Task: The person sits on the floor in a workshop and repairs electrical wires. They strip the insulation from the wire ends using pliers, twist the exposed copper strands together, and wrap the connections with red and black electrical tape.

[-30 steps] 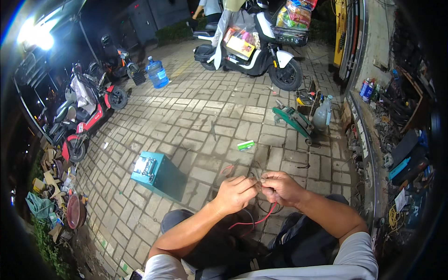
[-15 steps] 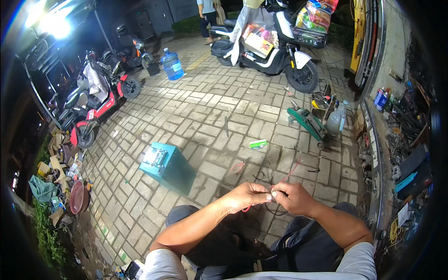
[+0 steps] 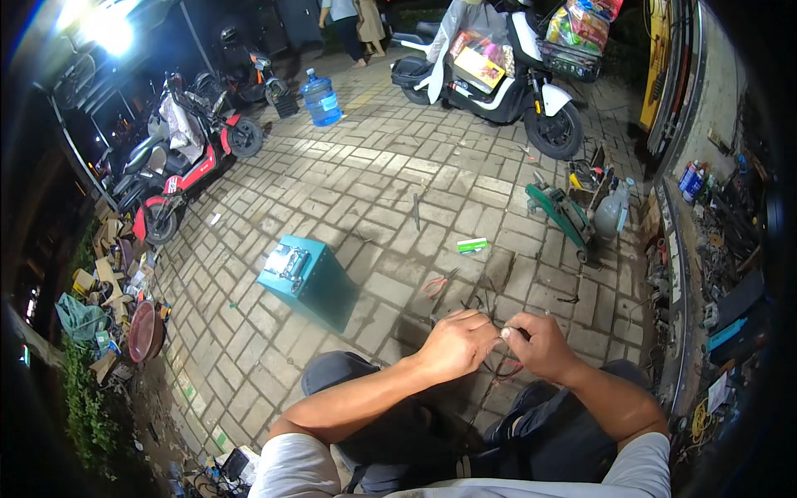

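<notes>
My left hand [image 3: 459, 345] and my right hand [image 3: 540, 344] meet above my knees, both closed, fingertips almost touching. Thin wires run through them. Below the fingers hangs a loop of red and black wire [image 3: 505, 367]. A short dark piece shows at my right thumb and fingertips; most of what the left fingers grip is hidden behind them. On the paving just beyond lie red-handled pliers [image 3: 433, 286] and a small green-and-white box [image 3: 471, 246]. To the left stands a teal metal case [image 3: 320, 290] with a handle on its top.
A green floor jack [image 3: 558, 214] and a clear plastic jug [image 3: 612, 212] stand to the right. Farther off are a white scooter [image 3: 498, 79], a red scooter [image 3: 187, 178] and a blue water bottle [image 3: 321, 101]. Clutter with a reddish basin [image 3: 145, 330] lines the left. Two people stand at the back.
My left hand has turned so its back faces up, over the wires. The red wire that stretched away beyond my right hand now hangs below the hands. The whole view has shifted slightly.
</notes>
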`<move>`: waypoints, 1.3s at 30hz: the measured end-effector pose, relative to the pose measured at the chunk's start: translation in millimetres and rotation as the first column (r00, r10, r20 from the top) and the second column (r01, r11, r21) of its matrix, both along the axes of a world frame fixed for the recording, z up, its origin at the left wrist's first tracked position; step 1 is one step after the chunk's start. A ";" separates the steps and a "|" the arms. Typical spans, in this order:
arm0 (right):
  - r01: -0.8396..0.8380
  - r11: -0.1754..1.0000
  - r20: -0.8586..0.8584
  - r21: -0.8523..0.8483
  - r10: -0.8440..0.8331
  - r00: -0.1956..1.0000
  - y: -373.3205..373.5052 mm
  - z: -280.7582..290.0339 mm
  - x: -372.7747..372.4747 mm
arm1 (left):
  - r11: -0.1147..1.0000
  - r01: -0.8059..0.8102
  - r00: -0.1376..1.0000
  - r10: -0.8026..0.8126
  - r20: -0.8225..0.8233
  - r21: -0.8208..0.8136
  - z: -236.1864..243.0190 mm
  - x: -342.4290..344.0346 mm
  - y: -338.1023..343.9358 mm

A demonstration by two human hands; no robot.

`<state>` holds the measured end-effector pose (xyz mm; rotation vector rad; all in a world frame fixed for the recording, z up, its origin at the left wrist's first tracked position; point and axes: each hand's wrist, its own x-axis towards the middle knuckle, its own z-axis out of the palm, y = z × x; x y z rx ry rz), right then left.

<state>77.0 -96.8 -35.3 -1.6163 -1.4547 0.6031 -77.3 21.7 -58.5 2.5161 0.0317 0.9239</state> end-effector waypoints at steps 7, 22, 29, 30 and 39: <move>-0.054 0.933 -0.503 -0.356 -0.143 0.852 11.4 -10.5 7.6 | 0.982 -0.064 0.998 0.060 0.025 0.178 -5.5 -0.6 3.8; -0.022 0.982 -0.053 -0.185 0.013 0.999 6.7 0.7 26.8 | 0.948 -0.199 0.972 0.223 -0.070 0.246 -5.4 9.6 3.5; -0.209 0.978 0.402 -0.010 0.195 0.895 16.1 19.8 33.2 | 0.978 -0.055 0.971 0.005 -0.237 -0.204 -5.1 7.4 -1.2; -0.236 0.972 0.406 -0.014 0.222 0.887 19.5 22.6 34.3 | 0.961 0.000 0.985 -0.048 -0.167 -0.278 -9.6 8.4 -1.5; 0.090 0.926 0.153 0.368 -0.156 0.976 53.9 13.8 41.0 | -0.437 0.227 0.968 0.008 0.249 -0.870 -1.4 10.8 15.5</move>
